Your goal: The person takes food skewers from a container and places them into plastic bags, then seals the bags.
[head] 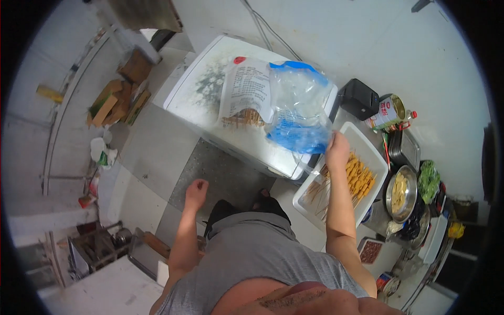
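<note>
My right hand [338, 151] grips the edge of a clear and blue plastic bag [301, 106] that lies over the right end of a white chest freezer [189, 96]. Beside it on the lid is a printed bag [246, 88] with wooden skewer ends showing at its lower edge. Below my right hand stands a white plastic tub [380, 157] with skewered yellow-orange food [360, 177] in its right part and bare sticks towards the left. My left hand [197, 193] hangs over the floor with its fingers curled and nothing visible in it.
A black box [359, 98], a large tin [390, 112], and a metal bowl of sliced food [401, 189] stand on the right beside bagged greens [429, 181]. Cardboard boxes [112, 104] lie at the left. A pale table [110, 287] is at the lower left.
</note>
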Available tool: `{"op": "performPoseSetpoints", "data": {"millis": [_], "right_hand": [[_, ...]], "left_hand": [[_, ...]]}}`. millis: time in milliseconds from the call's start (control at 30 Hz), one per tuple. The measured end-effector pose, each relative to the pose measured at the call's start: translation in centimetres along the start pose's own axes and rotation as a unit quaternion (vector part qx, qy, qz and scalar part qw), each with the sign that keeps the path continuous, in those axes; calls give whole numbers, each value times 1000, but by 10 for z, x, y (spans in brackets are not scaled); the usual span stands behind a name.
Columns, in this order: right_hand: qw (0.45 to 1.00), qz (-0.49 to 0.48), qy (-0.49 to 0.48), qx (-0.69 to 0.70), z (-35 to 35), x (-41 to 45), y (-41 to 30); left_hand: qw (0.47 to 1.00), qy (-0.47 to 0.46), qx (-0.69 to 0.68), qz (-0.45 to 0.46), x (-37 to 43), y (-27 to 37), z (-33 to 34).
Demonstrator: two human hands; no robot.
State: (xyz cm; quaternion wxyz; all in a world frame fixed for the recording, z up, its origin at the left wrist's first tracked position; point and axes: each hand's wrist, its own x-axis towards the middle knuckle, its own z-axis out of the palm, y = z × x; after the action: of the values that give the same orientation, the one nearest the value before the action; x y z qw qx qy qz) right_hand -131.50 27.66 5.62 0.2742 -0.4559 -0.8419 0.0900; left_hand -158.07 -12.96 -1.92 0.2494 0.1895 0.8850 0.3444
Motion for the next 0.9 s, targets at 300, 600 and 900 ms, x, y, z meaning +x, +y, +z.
{"op": "performPoseSetpoints", "data": {"millis": [300, 600, 900], "right_hand": [[991, -13, 53, -125, -17, 8, -120], [947, 224, -189, 133, 118, 101, -249], [933, 306, -169, -89, 213, 72, -227]], "left_hand": [[994, -23, -94, 44, 236, 82, -19], [976, -197, 11, 89, 310, 163, 41], [939, -309, -152, 1, 318, 159, 32]]}}
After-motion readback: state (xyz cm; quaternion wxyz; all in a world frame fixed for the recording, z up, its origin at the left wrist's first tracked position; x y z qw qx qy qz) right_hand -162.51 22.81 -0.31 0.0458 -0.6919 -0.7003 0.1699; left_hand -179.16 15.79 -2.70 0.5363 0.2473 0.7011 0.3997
